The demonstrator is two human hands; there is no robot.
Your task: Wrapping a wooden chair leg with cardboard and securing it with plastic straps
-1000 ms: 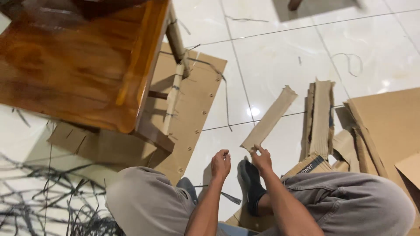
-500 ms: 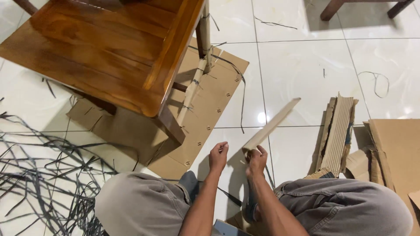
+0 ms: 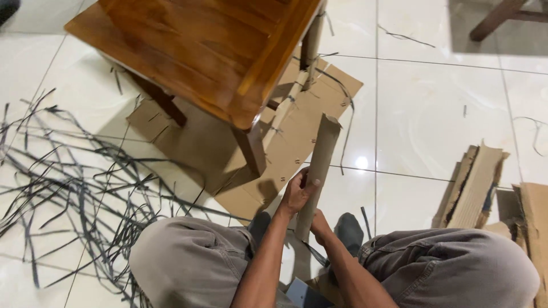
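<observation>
Both hands gripping upright cardboard strip (image 3: 318,165), left hand (image 3: 297,194) above, right hand (image 3: 318,223) below

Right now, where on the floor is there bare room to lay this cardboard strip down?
The widest bare patch is the white tile between the flat cardboard sheet under the wooden table and the stack of folded cardboard on the right. The left side is crowded with tangled black strapping. Both hands, left hand and right hand, hold the cardboard strip.
</observation>
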